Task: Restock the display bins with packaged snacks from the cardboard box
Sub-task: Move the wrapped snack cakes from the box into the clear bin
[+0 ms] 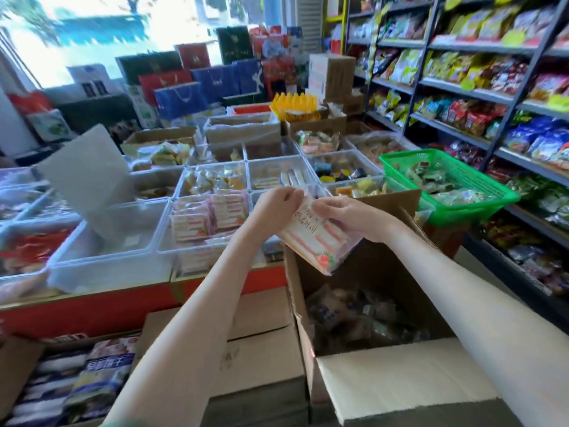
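Leave alone the clear bin [117, 241] at far left, holding only a tilted grey lid [83, 177]. Aim instead for the pink-pack bin [209, 217] just beside it, near the front edge of the tabletop [92, 296], part-filled with rows of packs standing on edge, seemingly the same strawberry print.

Held in the air above the open cardboard box [400, 374], between box and bins: one strawberry snack pack [317, 241], tilted, top end up. Upper left corner pinched by the left hand [277, 208], fingers [294, 195] curled onto the wrapper. Upper right edge gripped by the right hand [345, 215], thumb over the front.

Grip by the sealed edges rather than the middle, to avoid crushing contents that look soft. Let go with one hand, carry the pack left and forward with the other, and slot it upright into free space beside the rows, print facing the same way as its neighbours. Avoid dropping it flat on top: likely to slide and spoil the rows. Mind the raised box flap [391, 197] just behind the right hand. Ignore the green basket [468, 215] further right, filled with other sweets.
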A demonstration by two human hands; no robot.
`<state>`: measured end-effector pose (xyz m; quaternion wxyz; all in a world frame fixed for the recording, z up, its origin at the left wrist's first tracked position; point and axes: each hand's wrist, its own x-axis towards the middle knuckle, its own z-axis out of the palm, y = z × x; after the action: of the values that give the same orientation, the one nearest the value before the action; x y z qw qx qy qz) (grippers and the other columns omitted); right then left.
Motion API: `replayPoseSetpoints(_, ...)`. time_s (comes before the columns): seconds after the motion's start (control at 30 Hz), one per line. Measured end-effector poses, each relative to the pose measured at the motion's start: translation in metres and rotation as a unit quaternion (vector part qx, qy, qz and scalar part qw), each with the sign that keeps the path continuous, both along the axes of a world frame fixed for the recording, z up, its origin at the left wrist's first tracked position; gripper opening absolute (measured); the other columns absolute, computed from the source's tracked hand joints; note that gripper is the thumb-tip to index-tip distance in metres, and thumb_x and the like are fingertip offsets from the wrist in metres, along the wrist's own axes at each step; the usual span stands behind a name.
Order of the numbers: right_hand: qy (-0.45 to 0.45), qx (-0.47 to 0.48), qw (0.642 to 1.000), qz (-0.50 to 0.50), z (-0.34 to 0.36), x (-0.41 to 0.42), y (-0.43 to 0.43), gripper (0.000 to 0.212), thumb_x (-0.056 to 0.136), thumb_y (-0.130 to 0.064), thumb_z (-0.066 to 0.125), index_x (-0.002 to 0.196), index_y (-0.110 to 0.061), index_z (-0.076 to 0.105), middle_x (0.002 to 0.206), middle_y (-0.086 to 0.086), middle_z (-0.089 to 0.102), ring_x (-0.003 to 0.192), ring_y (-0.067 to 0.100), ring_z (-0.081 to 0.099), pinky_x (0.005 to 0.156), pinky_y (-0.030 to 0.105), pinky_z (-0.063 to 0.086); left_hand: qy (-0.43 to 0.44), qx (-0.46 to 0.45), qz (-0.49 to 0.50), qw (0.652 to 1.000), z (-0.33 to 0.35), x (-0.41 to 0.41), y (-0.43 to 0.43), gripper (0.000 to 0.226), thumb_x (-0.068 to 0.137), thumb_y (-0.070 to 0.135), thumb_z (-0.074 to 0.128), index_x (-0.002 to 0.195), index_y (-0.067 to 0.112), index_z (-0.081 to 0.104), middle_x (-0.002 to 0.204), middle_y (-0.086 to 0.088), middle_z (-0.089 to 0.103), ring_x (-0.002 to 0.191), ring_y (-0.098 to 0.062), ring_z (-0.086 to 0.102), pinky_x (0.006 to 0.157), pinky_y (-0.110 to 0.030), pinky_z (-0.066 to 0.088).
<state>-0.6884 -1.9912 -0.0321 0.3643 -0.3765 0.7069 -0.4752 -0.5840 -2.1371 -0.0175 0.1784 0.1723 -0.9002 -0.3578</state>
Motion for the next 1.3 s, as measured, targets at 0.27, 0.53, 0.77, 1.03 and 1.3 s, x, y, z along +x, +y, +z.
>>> replayPoseSetpoints(0.27, 0.077, 0.024, 0.996, 0.037, 0.011, 0.029, -0.138, 0.029, 0.084, -0.048, 0.06, 0.099, -0.024, 0.066, 0.095, -0.001, 0.071, 0.088, 0.017, 0.069, 0.081, 0.03, 0.054, 0.048, 0.022, 0.142, 0.988, -0.019, 0.039, -0.125, 0.034, 0.094, 0.009, 0.042, 0.061, 0.014, 0.046, 0.062, 0.003, 0.048, 0.07, -0.018, 0.044, 0.059, -0.031, 0.029)
replayPoseSetpoints(0.53, 0.055, 0.016, 0.998, -0.04, -0.038, -0.02, -0.3, 0.013, 0.09, -0.026, 0.059, 0.088, -0.015, 0.065, 0.075, 0.005, 0.067, 0.062, 0.01, 0.064, 0.054, 0.019, 0.047, 0.1, 0.126, 0.277, 0.947, -0.068, 0.029, -0.307, 0.033, 0.096, 0.017, 0.04, 0.064, 0.017, 0.049, 0.077, -0.009, 0.06, 0.08, -0.029, 0.057, 0.072, -0.035, 0.042)
replayPoseSetpoints(0.77, 0.104, 0.012, 0.972, -0.212, -0.072, -0.067, -0.367, 0.019, 0.085, -0.016, 0.069, 0.071, -0.01, 0.057, 0.061, 0.0, 0.057, 0.05, 0.008, 0.05, 0.048, 0.019, 0.041, 0.029, 0.103, 0.21, 0.972, -0.102, -0.024, -0.381, 0.018, 0.098, 0.019, 0.042, 0.085, 0.015, 0.054, 0.083, -0.003, 0.061, 0.08, -0.023, 0.057, 0.074, -0.035, 0.047)
replayPoseSetpoints(1.03, 0.173, 0.1, 0.927, -0.316, -0.122, -0.102, -0.403, 0.029, 0.08, -0.016, 0.073, 0.062, -0.012, 0.051, 0.068, 0.012, 0.064, 0.062, 0.027, 0.06, 0.068, 0.039, 0.053, -0.063, 0.007, 0.166, 0.984, -0.153, -0.069, -0.417, 0.027, 0.097, 0.021, 0.043, 0.084, 0.007, 0.062, 0.086, -0.014, 0.068, 0.082, -0.028, 0.059, 0.065, -0.033, 0.04)
replayPoseSetpoints(1.3, 0.159, 0.177, 0.925, -0.295, -0.181, -0.107, -0.415, 0.01, 0.088, -0.013, 0.063, 0.082, -0.006, 0.059, 0.091, 0.013, 0.066, 0.091, 0.029, 0.062, 0.079, 0.037, 0.05, -0.164, 0.091, 0.12, 0.975, -0.205, -0.09, -0.421, 0.024, 0.095, 0.016, 0.042, 0.099, 0.007, 0.063, 0.091, -0.012, 0.069, 0.087, -0.029, 0.064, 0.065, -0.03, 0.041)
